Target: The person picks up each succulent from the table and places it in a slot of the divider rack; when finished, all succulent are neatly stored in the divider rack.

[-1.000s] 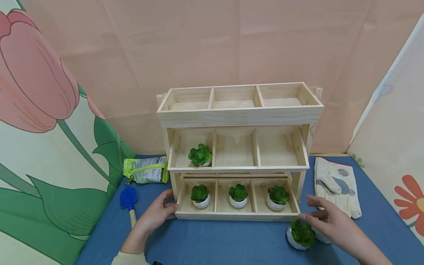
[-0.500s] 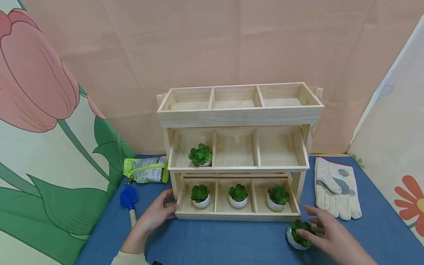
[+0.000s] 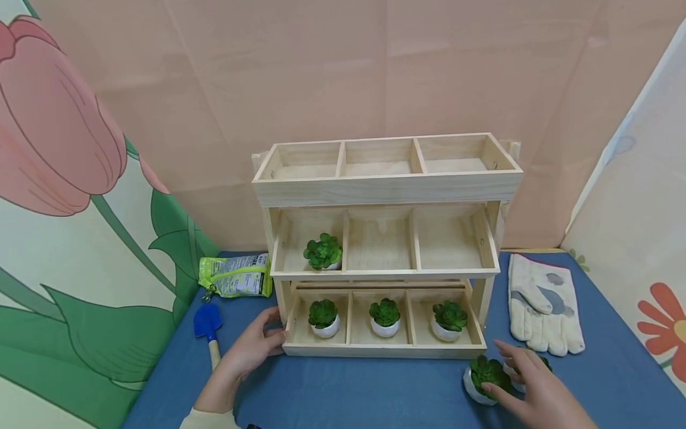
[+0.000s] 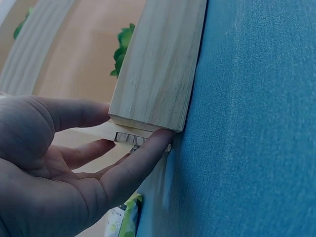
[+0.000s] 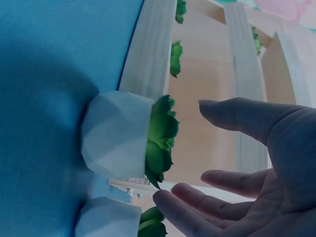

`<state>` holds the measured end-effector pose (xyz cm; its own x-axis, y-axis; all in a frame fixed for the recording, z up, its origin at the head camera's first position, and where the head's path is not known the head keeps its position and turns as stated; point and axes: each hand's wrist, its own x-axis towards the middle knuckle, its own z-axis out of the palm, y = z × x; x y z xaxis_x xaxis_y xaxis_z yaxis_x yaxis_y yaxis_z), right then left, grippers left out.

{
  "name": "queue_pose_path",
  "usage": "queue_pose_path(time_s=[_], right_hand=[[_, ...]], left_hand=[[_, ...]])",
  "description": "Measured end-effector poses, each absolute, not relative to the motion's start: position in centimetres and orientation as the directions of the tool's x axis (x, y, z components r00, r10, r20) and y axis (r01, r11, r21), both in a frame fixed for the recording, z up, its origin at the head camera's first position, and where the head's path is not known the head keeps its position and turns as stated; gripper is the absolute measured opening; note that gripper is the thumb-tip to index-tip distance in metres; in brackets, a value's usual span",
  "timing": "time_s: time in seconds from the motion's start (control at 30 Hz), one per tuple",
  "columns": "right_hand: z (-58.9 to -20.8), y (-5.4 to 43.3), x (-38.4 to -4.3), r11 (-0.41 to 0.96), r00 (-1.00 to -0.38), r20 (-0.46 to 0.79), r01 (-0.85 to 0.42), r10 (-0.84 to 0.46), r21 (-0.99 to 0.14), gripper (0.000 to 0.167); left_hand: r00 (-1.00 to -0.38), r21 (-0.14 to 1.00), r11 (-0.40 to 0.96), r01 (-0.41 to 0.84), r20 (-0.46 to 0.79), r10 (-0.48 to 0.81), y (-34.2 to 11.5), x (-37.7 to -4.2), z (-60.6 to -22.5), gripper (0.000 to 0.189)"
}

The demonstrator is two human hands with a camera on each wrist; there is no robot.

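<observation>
My left hand (image 3: 258, 341) touches the left end of the bottom tray of a three-tier wooden planter shelf (image 3: 388, 192), with thumb and fingertips at the tray's corner (image 4: 145, 121) in the left wrist view. My right hand (image 3: 527, 381) is held with spread fingers just over two small potted succulents, nothing between thumb and fingers. The nearer potted succulent (image 5: 118, 136) has a white faceted pot and green leaves. Another potted succulent (image 5: 108, 217) stands beside it, partly hidden by the right hand in the head view.
Potted succulents (image 3: 384, 316) stand in all three bottom compartments, and one potted succulent (image 3: 324, 251) is in the middle tier's left compartment. A green bag (image 3: 236, 275) and a blue trowel (image 3: 208, 322) lie left. White work gloves (image 3: 546, 310) lie right on the blue cloth (image 3: 364, 393).
My right hand has moved down and slightly back from beside the shelf's right corner to over the nearer succulent. The left hand has stayed at the bottom tray's end.
</observation>
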<state>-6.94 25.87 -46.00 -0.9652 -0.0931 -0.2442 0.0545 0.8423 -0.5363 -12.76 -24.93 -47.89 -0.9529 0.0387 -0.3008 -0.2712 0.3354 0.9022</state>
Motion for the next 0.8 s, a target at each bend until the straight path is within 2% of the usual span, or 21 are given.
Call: queue_pose_path(time_s=[0.13,0.5,0.7,0.8], right_hand=[[-46.5,25.7,-6.5,0.865,-0.977,-0.2,0.039,-0.072,-0.501,0.099],[-47.4,26.4,-4.5,0.866,-0.995,0.09,-0.073,-0.033,-0.494,0.076],[-47.5,29.3,-5.3,0.869,-0.983,0.173,-0.133,-0.055,-0.477,0.089],[-48.0,31.3,-6.0,0.871,-0.981,0.16,-0.173,-0.11,-0.46,0.097]], left_hand=[[-0.953,0.904,0.332,-0.271,-0.3,0.04,-24.9,-12.7,-47.9,0.064],[-0.956,0.905,0.335,-0.263,-0.291,0.035,-24.9,-12.6,-47.9,0.064],[-0.957,0.908,0.329,-0.259,-0.288,0.04,-24.9,-12.6,-48.1,0.064],[-0.957,0.908,0.33,-0.257,-0.287,0.044,-24.9,-12.6,-48.1,0.064]])
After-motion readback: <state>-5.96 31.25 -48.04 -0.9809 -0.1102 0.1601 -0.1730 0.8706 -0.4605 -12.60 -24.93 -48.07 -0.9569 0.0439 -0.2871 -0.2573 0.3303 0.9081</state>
